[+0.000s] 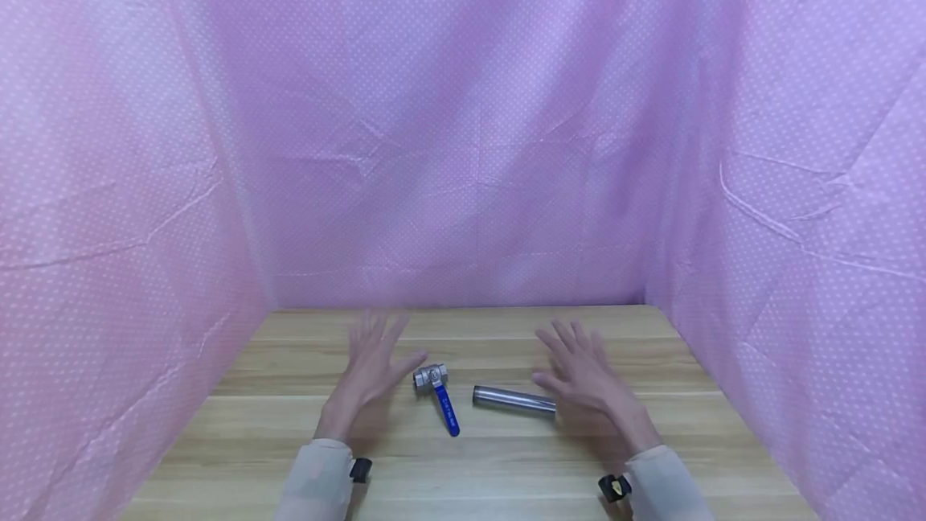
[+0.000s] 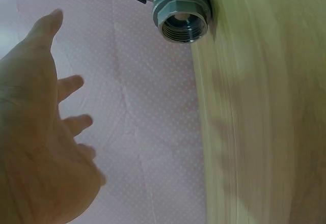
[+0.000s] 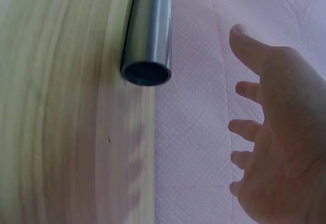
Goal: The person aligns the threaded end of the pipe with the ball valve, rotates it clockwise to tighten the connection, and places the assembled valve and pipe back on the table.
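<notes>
A metal ball valve [image 1: 432, 377] with a blue lever handle [image 1: 448, 411] lies on the table, left of centre. In the left wrist view the threaded opening of the valve [image 2: 182, 26] faces the camera. To its right lies a shiny metal tube [image 1: 514, 400], whose hollow end [image 3: 146, 73] shows in the right wrist view. My left hand [image 1: 370, 368], fingers spread, hovers just left of the valve and holds nothing. Right of the tube, my right hand [image 1: 582, 376] is likewise spread above the table, apart from it. Both hands are slightly blurred in the head view.
The wooden table [image 1: 477, 473] carries the valve and the tube. Pink dotted cloth [image 1: 463, 143] hangs behind the table's far edge and along both sides. Small black devices [image 1: 360, 470] sit at both wrists by the pale sleeves [image 1: 661, 481].
</notes>
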`<state>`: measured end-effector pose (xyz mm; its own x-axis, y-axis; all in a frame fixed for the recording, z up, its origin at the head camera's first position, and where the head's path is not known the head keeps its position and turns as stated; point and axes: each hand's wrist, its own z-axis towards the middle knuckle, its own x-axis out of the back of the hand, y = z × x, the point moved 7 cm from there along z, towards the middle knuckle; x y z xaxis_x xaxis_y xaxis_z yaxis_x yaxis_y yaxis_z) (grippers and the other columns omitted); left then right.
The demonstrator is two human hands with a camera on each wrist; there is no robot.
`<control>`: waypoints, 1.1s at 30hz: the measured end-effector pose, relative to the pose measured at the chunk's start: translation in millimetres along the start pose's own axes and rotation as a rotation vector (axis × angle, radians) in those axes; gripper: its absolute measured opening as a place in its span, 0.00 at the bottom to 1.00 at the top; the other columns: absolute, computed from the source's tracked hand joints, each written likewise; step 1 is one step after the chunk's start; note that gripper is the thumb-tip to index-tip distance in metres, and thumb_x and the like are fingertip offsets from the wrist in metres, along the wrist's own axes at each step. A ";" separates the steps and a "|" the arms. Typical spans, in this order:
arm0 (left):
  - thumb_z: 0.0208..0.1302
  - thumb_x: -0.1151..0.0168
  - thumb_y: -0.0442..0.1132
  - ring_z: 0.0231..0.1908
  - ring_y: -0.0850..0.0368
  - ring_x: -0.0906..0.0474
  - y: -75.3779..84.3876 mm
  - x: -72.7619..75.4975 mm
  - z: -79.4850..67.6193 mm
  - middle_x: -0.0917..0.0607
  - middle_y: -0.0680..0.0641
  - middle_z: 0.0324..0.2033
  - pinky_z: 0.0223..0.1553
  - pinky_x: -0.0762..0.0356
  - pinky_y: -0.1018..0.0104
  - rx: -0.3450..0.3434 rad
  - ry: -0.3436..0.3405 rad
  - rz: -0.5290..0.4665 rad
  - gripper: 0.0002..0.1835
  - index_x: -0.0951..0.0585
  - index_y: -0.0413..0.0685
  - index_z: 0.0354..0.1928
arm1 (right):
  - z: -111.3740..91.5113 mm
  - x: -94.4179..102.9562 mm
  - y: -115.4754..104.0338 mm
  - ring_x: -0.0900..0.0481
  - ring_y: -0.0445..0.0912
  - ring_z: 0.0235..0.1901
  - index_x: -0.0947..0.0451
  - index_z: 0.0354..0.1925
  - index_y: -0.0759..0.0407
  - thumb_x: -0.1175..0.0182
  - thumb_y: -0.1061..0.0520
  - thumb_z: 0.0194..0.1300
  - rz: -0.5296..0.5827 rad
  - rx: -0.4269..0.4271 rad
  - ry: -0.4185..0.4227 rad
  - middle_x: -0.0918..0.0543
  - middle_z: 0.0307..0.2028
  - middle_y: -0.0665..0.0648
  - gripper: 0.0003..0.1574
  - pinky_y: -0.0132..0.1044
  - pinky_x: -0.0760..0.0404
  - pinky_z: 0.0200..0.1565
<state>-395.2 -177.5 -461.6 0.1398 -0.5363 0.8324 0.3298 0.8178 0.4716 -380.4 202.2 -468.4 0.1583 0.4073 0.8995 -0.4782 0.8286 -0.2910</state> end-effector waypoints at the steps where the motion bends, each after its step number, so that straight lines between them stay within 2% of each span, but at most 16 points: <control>1: 0.79 0.34 0.66 0.90 0.24 0.70 0.9 -2.2 0.1 0.55 0.31 0.91 0.90 0.80 0.18 0.000 -0.018 -0.011 0.49 0.38 0.51 0.90 | -0.4 -2.1 -1.2 0.52 0.78 0.89 0.37 0.88 0.52 0.33 0.33 0.78 0.018 -0.002 -0.021 0.42 0.89 0.70 0.53 0.86 0.62 0.88; 6: 0.81 0.34 0.62 0.90 0.22 0.65 7.1 -16.6 -1.9 0.50 0.31 0.91 0.90 0.75 0.17 -0.010 -0.137 -0.082 0.46 0.37 0.48 0.89 | -4.0 -13.5 -5.7 0.56 0.73 0.91 0.41 0.90 0.48 0.34 0.29 0.79 0.101 -0.024 -0.128 0.46 0.91 0.66 0.56 0.78 0.67 0.92; 9: 0.81 0.35 0.64 0.90 0.24 0.63 11.2 -25.9 -4.9 0.50 0.33 0.91 0.91 0.71 0.18 -0.029 -0.210 -0.108 0.46 0.37 0.50 0.89 | -5.3 -18.2 -9.3 0.56 0.73 0.91 0.41 0.90 0.50 0.34 0.30 0.79 0.121 -0.017 -0.163 0.45 0.91 0.67 0.56 0.78 0.66 0.92; 13: 0.80 0.35 0.66 0.91 0.27 0.56 14.1 -33.0 -9.3 0.47 0.36 0.92 0.92 0.59 0.20 -0.035 -0.271 -0.155 0.47 0.38 0.56 0.90 | -6.3 -22.2 -12.9 0.56 0.72 0.91 0.42 0.90 0.52 0.33 0.30 0.79 0.128 -0.014 -0.198 0.46 0.91 0.68 0.57 0.76 0.64 0.92; 17: 0.78 0.32 0.64 0.90 0.30 0.47 15.6 -35.5 -12.5 0.42 0.38 0.91 0.91 0.48 0.21 -0.029 -0.294 -0.231 0.49 0.40 0.58 0.91 | -7.1 -26.2 -14.2 0.51 0.69 0.91 0.42 0.90 0.48 0.32 0.28 0.76 0.124 -0.032 -0.240 0.44 0.91 0.65 0.59 0.74 0.57 0.93; 20: 0.77 0.30 0.63 0.88 0.31 0.40 15.8 -38.5 -15.1 0.36 0.39 0.89 0.90 0.43 0.22 -0.017 -0.304 -0.264 0.48 0.39 0.57 0.90 | -7.7 -27.8 -15.8 0.40 0.69 0.88 0.38 0.89 0.48 0.29 0.30 0.74 0.133 -0.029 -0.252 0.36 0.88 0.66 0.58 0.76 0.44 0.91; 24: 0.77 0.30 0.64 0.86 0.32 0.36 14.4 -43.1 -19.6 0.32 0.40 0.87 0.89 0.40 0.22 0.030 -0.328 -0.279 0.46 0.36 0.61 0.89 | -8.4 -29.2 -17.3 0.31 0.67 0.84 0.36 0.87 0.48 0.26 0.33 0.73 0.160 -0.028 -0.271 0.29 0.84 0.65 0.56 0.76 0.32 0.87; 27: 0.78 0.30 0.64 0.85 0.32 0.34 14.8 -44.5 -21.2 0.29 0.39 0.85 0.89 0.37 0.22 0.041 -0.338 -0.276 0.45 0.34 0.58 0.88 | -9.1 -29.9 -17.8 0.29 0.66 0.83 0.35 0.87 0.47 0.26 0.33 0.73 0.163 -0.029 -0.290 0.27 0.84 0.63 0.56 0.74 0.29 0.86; 33: 0.78 0.31 0.63 0.78 0.36 0.23 15.3 -46.6 -20.1 0.19 0.39 0.77 0.84 0.26 0.26 0.018 -0.361 -0.250 0.42 0.29 0.52 0.85 | -10.1 -31.2 -17.6 0.22 0.64 0.78 0.33 0.86 0.48 0.25 0.34 0.71 0.180 -0.035 -0.311 0.21 0.79 0.62 0.55 0.73 0.23 0.82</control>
<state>-378.0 -144.1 -498.9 -0.2788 -0.6133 0.7390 0.2953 0.6775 0.6736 -368.1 178.8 -494.7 -0.1989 0.4161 0.8873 -0.4434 0.7692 -0.4601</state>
